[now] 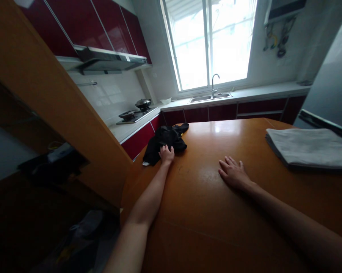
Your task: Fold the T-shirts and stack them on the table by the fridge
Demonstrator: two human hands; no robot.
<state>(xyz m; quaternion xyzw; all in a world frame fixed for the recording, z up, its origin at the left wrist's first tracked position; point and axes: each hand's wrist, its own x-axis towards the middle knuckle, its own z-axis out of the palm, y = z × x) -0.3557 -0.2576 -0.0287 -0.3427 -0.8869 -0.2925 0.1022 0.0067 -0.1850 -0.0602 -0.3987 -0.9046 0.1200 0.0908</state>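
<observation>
A crumpled black garment [165,139] lies near the left far edge of the brown wooden table [201,212]. My left hand [167,154] is at the garment's near side, its fingers apart and touching the cloth without a visible grip. Over the middle of the table, my right hand [232,172] rests palm down on the bare wood, fingers spread and nothing in them. A folded stack of grey cloth [313,148] lies at the table's right side, apart from my right hand.
Behind the table runs a white counter [262,91] with a sink [211,98]. Pans [143,104] stand on the stove at the left. A wooden post [63,102] rises beside the table's left edge, and a pale appliance [330,83] stands at the right.
</observation>
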